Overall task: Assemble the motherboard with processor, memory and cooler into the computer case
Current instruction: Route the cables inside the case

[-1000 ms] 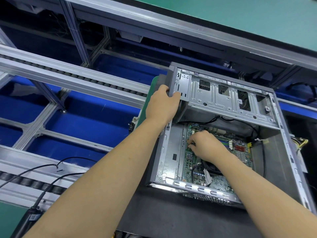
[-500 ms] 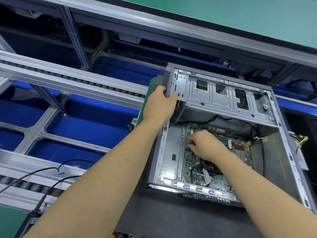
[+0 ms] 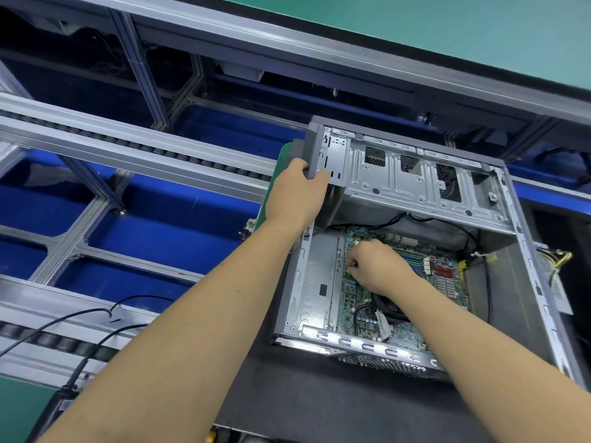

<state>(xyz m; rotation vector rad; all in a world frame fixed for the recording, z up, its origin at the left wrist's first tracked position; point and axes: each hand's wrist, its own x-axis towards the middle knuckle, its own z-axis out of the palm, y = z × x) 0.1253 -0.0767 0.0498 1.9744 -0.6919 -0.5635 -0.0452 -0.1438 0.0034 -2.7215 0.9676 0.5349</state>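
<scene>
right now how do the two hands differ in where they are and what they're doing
The left hand grips the upper corner of the computer case from outside; the right hand reaches down inside it, over the motherboard.
The left hand wraps the metal edge broadly; the right hand's fingers curl tightly, pinching something small I can't make out.
Both are bare and work on the same case.

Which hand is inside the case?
The right hand, fingers curled down on the green motherboard inside. The left hand only grips the case at its upper corner.
</scene>
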